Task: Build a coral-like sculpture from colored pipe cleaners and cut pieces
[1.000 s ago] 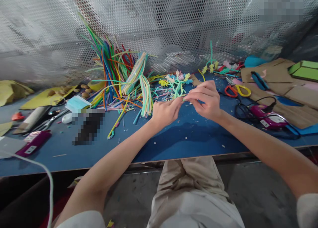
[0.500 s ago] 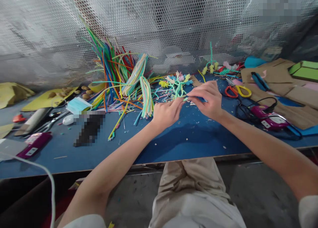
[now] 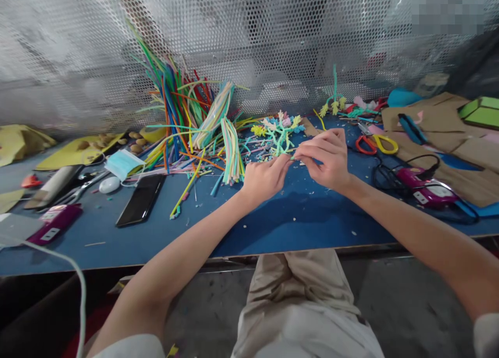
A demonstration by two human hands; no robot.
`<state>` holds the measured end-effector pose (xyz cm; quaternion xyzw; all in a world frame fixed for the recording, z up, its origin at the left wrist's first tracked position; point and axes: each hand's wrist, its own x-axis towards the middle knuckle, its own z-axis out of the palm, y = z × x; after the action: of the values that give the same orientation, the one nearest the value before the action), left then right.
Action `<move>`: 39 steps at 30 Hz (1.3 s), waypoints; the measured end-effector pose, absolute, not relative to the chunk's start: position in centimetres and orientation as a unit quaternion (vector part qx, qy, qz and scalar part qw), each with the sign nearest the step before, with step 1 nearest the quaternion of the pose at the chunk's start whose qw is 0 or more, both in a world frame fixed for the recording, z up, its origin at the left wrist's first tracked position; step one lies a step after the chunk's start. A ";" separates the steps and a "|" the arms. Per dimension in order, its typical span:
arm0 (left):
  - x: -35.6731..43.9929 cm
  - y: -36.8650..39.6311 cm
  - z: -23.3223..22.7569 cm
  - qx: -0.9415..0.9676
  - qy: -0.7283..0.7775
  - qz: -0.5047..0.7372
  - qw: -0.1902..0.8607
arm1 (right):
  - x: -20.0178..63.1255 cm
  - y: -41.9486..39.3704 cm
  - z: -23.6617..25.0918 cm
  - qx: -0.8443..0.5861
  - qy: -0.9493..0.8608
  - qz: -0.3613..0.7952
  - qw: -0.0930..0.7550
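The blue table (image 3: pixel 273 228) is stretching wide, a pile of coloured straws (image 3: pixel 195 124) leaning at its back. Over the middle, the left hand (image 3: pixel 265 179) and right hand (image 3: pixel 325 158) are meeting, fingertips of both pinching a small mint-green straw piece (image 3: pixel 293 156) just above the tabletop.

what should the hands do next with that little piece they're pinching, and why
Probably keep the pinch and finish twisting the piece. The left hand and right hand meet fingertip to fingertip on it, held above the table, just in front of the pastel cluster. The piece is too small to make out clearly, so this is a guess.
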<state>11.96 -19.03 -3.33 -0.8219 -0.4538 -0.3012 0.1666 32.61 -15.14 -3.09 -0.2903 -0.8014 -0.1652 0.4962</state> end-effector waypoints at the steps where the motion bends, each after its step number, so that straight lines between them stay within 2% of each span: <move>1: 12.0 -19.0 -3.3 -0.822 -0.452 -0.302 0.169 | 32.6 -15.2 -3.1 -0.295 -0.802 -0.172 0.490; 11: 9.9 -17.2 -3.1 -0.817 -0.455 -0.319 0.154 | 34.8 -13.6 -2.1 -0.352 -0.775 -0.180 0.493; 17: 8.9 -16.0 -3.7 -0.813 -0.480 -0.299 0.139 | 35.7 -12.0 -3.2 -0.318 -0.818 -0.154 0.454; 24: 8.7 -15.8 -3.4 -0.793 -0.530 -0.274 0.124 | 36.1 -11.6 -2.8 -0.293 -0.851 -0.200 0.387; 34: 8.8 -15.4 -2.9 -0.810 -0.551 -0.154 0.128 | 38.1 -9.8 -2.5 -0.326 -0.830 -0.183 0.414; 39: 8.9 -14.9 -2.9 -0.812 -0.570 -0.085 0.088 | 39.2 -8.5 -2.8 -0.429 -0.773 -0.172 0.435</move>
<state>8.85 -14.95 -2.90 -0.8121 -0.5705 -0.0852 0.0879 39.19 -8.47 -2.80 -0.4290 -0.7730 -0.1716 0.4346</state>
